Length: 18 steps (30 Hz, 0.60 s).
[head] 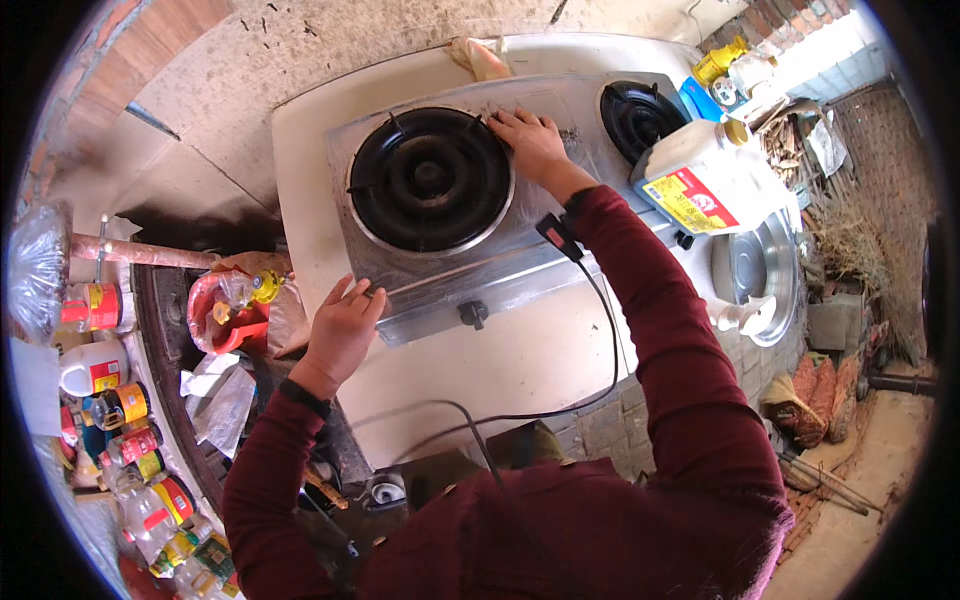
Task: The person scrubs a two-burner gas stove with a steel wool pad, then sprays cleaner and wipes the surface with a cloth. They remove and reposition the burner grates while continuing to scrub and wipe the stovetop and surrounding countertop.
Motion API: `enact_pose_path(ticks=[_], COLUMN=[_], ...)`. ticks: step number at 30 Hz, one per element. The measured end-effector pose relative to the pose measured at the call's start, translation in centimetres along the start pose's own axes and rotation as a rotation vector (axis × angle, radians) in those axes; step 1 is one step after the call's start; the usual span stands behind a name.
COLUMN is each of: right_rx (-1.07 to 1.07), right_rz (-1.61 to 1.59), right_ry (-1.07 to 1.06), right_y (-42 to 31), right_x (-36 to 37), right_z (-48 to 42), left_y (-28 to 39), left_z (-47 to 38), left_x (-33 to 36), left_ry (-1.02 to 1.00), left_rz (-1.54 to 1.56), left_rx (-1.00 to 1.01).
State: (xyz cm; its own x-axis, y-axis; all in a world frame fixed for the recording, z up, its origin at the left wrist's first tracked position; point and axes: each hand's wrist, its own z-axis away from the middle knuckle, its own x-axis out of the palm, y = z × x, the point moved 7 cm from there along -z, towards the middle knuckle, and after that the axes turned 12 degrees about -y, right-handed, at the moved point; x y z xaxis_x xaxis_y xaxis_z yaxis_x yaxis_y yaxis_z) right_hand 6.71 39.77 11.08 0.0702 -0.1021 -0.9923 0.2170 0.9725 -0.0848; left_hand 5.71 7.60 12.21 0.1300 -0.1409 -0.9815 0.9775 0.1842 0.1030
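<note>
A metal two-burner gas stove (pixel 420 292) sits on a pale countertop (pixel 480 382) in front of me. My right hand (pixel 532 146) lies palm down on the stove top, its fingertips at the right rim of the large black burner (pixel 431 180). At the stove's front left corner is my left hand (pixel 343 330), fingers apart; whether it presses on the metal I cannot tell. A dark control knob (pixel 472 314) juts from the front panel. The smaller burner (pixel 640 118) is partly hidden by a large white jug (pixel 709 176). Neither hand appears to hold anything.
A black cable (pixel 616 337) with a small device (pixel 559 236) hangs beside my right sleeve. Farther right stands a metal basin (pixel 787 300). On the left are a red bin (pixel 247 334) and several bottles (pixel 161 502). A crumpled cloth or bag (pixel 484 60) lies behind the stove.
</note>
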Motion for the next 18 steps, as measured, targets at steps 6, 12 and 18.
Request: enact_pose_path(ticks=[6, 12, 18], right_rx=[-0.183, 0.194, 0.476], right_rz=[0.085, 0.057, 0.276], right_ry=[-0.108, 0.087, -0.067], right_y=[1.1, 5.5, 11.3], right_x=[2.0, 2.4, 1.9], right_z=[5.6, 5.8, 0.2], left_y=[-0.2, 0.2, -0.3], left_z=[0.0, -0.1, -0.4], left_x=[0.6, -0.2, 0.3], left_ry=[-0.091, -0.063, -0.097], left_rz=[0.045, 0.046, 0.064], left_rx=[-0.019, 0.005, -0.010])
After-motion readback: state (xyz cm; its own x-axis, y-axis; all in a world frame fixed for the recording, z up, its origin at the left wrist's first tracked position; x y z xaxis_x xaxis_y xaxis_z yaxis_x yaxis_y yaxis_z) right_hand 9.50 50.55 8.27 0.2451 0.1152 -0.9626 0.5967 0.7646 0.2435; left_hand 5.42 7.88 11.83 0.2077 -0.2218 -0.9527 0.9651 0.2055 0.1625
